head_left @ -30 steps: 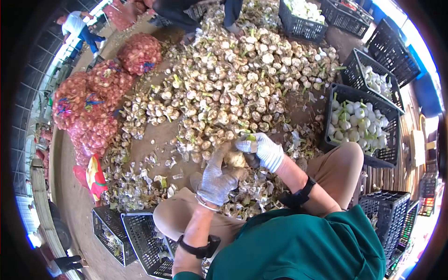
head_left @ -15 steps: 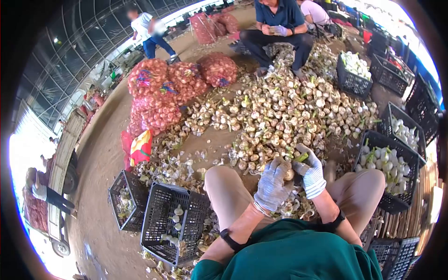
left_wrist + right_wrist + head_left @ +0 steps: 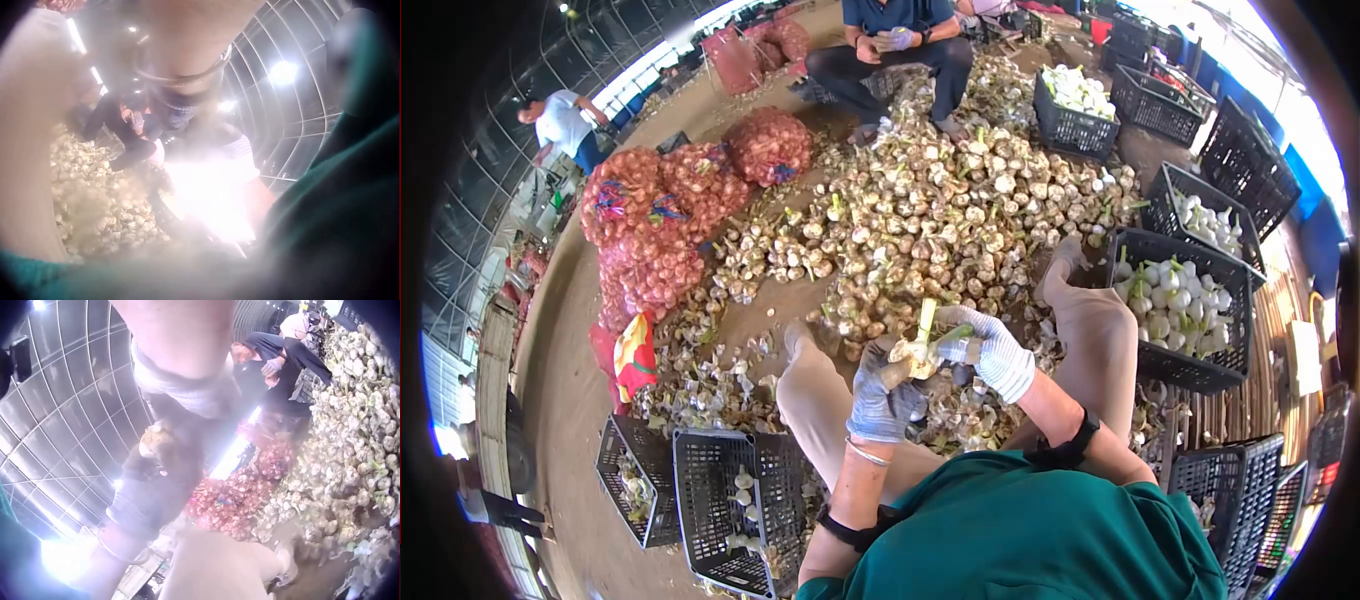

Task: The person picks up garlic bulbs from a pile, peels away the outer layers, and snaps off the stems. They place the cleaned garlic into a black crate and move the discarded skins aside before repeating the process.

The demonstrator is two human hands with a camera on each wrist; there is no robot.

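In the head view both gloved hands meet between my knees over a garlic bulb (image 3: 910, 353) with a green stalk (image 3: 925, 320) that points up. My left hand (image 3: 882, 392), in a grey glove, grips the bulb from below. My right hand (image 3: 988, 352), in a white glove, curls round it from the right at the base of the stalk. In the right wrist view the bulb (image 3: 156, 442) shows blurred between the right hand (image 3: 187, 394) and the left hand (image 3: 145, 499). The left wrist view is blurred by glare and shows only my wrist (image 3: 181, 56).
A big pile of unpeeled garlic (image 3: 940, 200) lies ahead, husks around my feet. A black crate (image 3: 1238, 330) holding white garlic is at my right, more crates behind it. Two black crates (image 3: 700, 470) stand at my left. Red mesh sacks (image 3: 650, 220) lie far left. A seated person (image 3: 900, 40) works opposite.
Both hands have kept hold of a bulb, turning it so that its green stalk now stands up. The head view has swung up, then partly back down.
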